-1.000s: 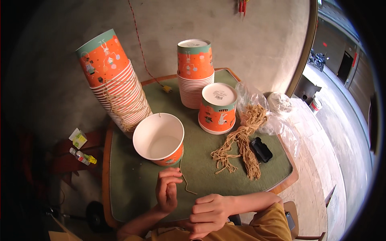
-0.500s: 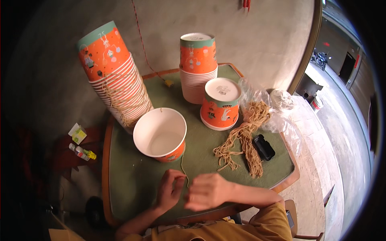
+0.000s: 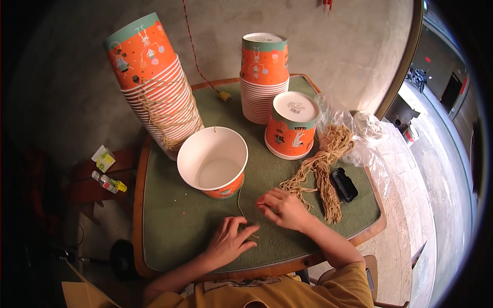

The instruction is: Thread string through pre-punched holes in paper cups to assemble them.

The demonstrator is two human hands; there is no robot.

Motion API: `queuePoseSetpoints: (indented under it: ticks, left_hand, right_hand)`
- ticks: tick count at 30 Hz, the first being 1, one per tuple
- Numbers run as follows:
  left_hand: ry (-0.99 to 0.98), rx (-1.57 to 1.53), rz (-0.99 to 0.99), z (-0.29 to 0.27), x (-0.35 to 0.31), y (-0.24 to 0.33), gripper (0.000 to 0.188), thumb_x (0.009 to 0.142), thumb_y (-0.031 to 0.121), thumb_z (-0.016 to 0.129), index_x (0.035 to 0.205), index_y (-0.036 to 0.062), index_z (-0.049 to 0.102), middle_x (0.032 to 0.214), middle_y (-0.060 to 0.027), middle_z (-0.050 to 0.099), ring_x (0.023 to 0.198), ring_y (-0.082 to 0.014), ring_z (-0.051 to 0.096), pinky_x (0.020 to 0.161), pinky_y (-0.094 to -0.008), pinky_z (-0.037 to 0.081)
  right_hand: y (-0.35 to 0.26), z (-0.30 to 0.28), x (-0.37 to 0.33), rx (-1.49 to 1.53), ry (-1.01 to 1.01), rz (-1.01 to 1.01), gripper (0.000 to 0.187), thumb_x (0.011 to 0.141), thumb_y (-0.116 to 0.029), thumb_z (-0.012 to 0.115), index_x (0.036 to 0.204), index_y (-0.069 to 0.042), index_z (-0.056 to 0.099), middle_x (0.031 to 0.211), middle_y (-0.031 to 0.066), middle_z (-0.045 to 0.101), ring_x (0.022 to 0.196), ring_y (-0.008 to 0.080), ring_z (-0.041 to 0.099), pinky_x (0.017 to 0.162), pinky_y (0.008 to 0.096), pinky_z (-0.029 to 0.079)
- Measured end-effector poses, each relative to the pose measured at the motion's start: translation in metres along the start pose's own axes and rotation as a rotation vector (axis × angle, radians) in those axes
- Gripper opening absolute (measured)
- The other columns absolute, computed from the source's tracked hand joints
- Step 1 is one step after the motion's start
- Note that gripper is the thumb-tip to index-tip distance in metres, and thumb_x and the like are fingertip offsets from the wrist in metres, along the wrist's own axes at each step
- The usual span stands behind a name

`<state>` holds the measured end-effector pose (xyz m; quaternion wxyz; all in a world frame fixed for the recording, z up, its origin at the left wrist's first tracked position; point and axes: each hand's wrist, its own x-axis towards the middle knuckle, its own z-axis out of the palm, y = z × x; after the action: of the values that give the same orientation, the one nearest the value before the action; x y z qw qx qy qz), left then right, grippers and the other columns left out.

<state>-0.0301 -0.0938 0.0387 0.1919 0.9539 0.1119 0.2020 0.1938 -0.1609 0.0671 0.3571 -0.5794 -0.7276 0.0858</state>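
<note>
An upright paper bucket (image 3: 213, 167), white inside and orange with a green band outside, stands in front of me. A thin cord (image 3: 240, 205) trails from its base toward my left hand, and a short cord end shows at its far rim. My left hand (image 3: 226, 244) is just above the table with thumb and forefinger apart, over the cord's loose end. Farther right and a bit higher, my right hand (image 3: 286, 209) has its fingers curled and pressed together; whatever is between them, if anything, is too small to make out.
A tall, leaning stack of paper buckets (image 3: 159, 97) wrapped in twine stands left. Upturned are another stack (image 3: 264, 77) and a shorter one (image 3: 292, 128). A twine bundle (image 3: 326, 174), black plastic case (image 3: 344, 185) and clear plastic bag (image 3: 370, 149) lie right on the green table (image 3: 169, 226).
My hands have moved apart: the right has gone right and away from me, while the left has shifted slightly right and spread its fingers. The view has shifted a little.
</note>
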Motion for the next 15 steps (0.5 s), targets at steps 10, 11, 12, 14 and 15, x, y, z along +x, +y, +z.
queuePoseSetpoints:
  ticks: [10,11,12,14,15]
  left_hand:
    - [0.185,-0.28,-0.025,0.013,0.002,0.004,0.013,0.086,0.001,0.062,0.095,0.0037,0.053,0.096,-0.0117,0.053,0.091,-0.0308,0.052,0.081,-0.0382,0.046]
    - [0.266,-0.371,-0.034,0.005,0.007,0.003,0.012,0.088,0.0,0.061,0.095,0.0031,0.052,0.094,-0.0121,0.055,0.089,-0.0308,0.054,0.08,-0.0378,0.046]
    - [0.348,-0.459,-0.047,-0.005,0.012,0.001,0.011,0.089,0.0,0.06,0.095,0.0025,0.051,0.092,-0.0125,0.057,0.087,-0.0307,0.055,0.079,-0.0373,0.047]
    - [0.461,-0.669,-0.113,-0.027,0.026,0.006,0.008,0.096,0.001,0.055,0.1,0.0023,0.049,0.09,-0.0095,0.058,0.082,-0.0201,0.057,0.074,-0.0318,0.048]
    - [0.537,-0.67,-0.104,-0.034,0.034,0.004,0.008,0.096,0.001,0.054,0.102,0.0023,0.049,0.089,-0.0078,0.057,0.081,-0.0174,0.056,0.073,-0.0297,0.048]
  right_hand:
    - [-0.007,0.015,0.006,0.145,-0.115,-0.049,0.019,0.087,-0.008,0.063,0.105,-0.006,0.062,0.101,0.0096,0.062,0.096,0.0278,0.061,0.083,0.0371,0.05]
    - [-0.012,0.015,0.01,0.365,-0.11,-0.008,0.023,0.089,-0.009,0.06,0.112,-0.005,0.06,0.106,0.01,0.061,0.1,0.0261,0.06,0.085,0.036,0.05]
    - [-0.019,0.016,0.015,0.588,-0.108,0.031,0.026,0.092,-0.01,0.058,0.118,-0.005,0.058,0.112,0.0104,0.061,0.104,0.0244,0.059,0.087,0.0348,0.049]
    - [-0.036,0.01,0.026,0.967,-0.187,0.173,0.033,0.1,-0.015,0.049,0.13,-0.003,0.049,0.118,0.0083,0.057,0.106,0.0166,0.057,0.083,0.0304,0.051]
    - [-0.044,0.011,0.035,1.154,-0.188,0.224,0.033,0.101,-0.016,0.047,0.131,-0.002,0.046,0.117,0.0073,0.056,0.106,0.0151,0.057,0.08,0.029,0.052]
